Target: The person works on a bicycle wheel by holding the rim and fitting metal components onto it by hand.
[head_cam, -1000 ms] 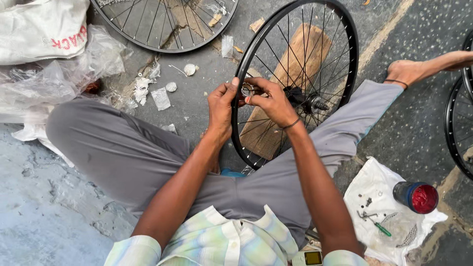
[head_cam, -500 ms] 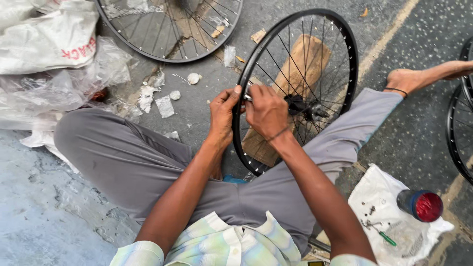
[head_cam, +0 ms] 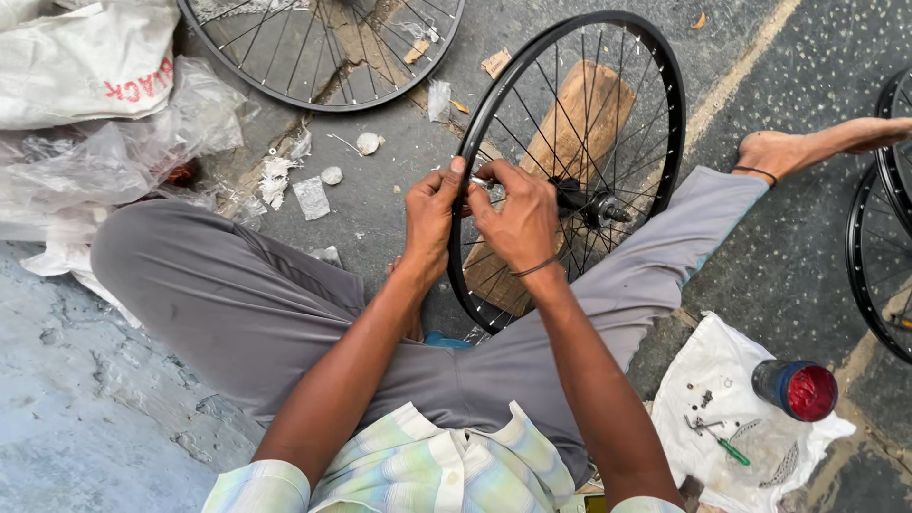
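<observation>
A black spoked bicycle wheel (head_cam: 665, 114) stands upright between my legs, its hub (head_cam: 591, 202) at the middle. My left hand (head_cam: 432, 217) grips the rim on its left side. My right hand (head_cam: 516, 220) is closed on a small metal tool (head_cam: 482, 182) at the spokes just inside the rim, touching the left hand's fingers. A wooden block (head_cam: 581, 119) lies on the ground behind the wheel.
A second wheel (head_cam: 313, 47) lies flat at the top. More black rims (head_cam: 879, 256) stand at the right edge. A white cloth (head_cam: 736, 427) holds a red-capped can (head_cam: 796, 389) and small tools (head_cam: 717, 439). Plastic bags (head_cam: 104, 114) lie at the left.
The view has shifted slightly. Both hands stay at the same spot on the rim, with the right hand turned a little over the tool.
</observation>
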